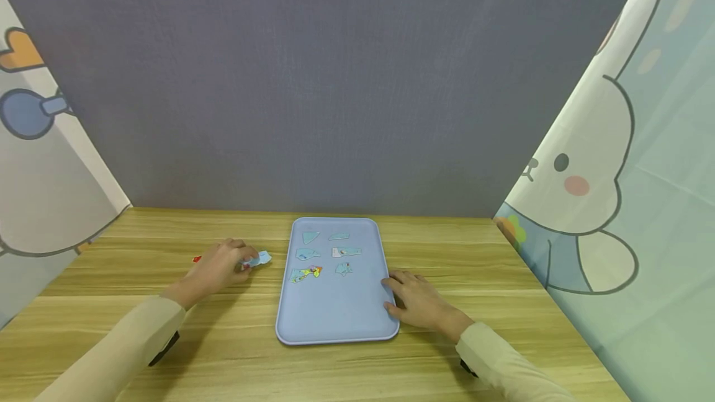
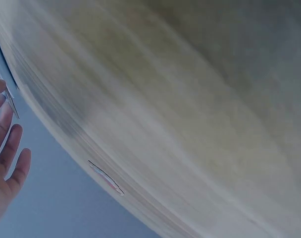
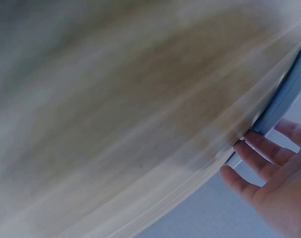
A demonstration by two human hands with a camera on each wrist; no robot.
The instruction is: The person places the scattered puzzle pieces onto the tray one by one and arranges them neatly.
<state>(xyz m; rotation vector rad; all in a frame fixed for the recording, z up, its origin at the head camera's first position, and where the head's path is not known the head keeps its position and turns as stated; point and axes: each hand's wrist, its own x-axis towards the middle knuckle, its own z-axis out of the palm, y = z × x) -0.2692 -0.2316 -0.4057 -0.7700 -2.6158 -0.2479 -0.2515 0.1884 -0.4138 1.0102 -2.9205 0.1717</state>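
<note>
My left hand [image 1: 220, 265] pinches a flat light-blue picture piece [image 1: 262, 258] between thumb and fingers, just left of the tray. In the left wrist view the thin edge of that piece [image 2: 12, 105] shows at the fingertips, and the other fingers are spread. My right hand [image 1: 419, 299] rests at the right rim of the pale blue tray [image 1: 335, 315], with its fingertips touching the rim. Several irregular picture pieces lie apart in the upper part of the tray, among them a piece with yellow and orange [image 1: 307, 273] and a long light-blue one [image 1: 347, 252].
A small red piece [image 1: 197, 259] lies on the wooden table [image 1: 223, 340], partly hidden behind my left hand. A grey panel [image 1: 313, 92] stands along the table's back edge. Cartoon-printed cloths [image 1: 592, 141] hang at both sides.
</note>
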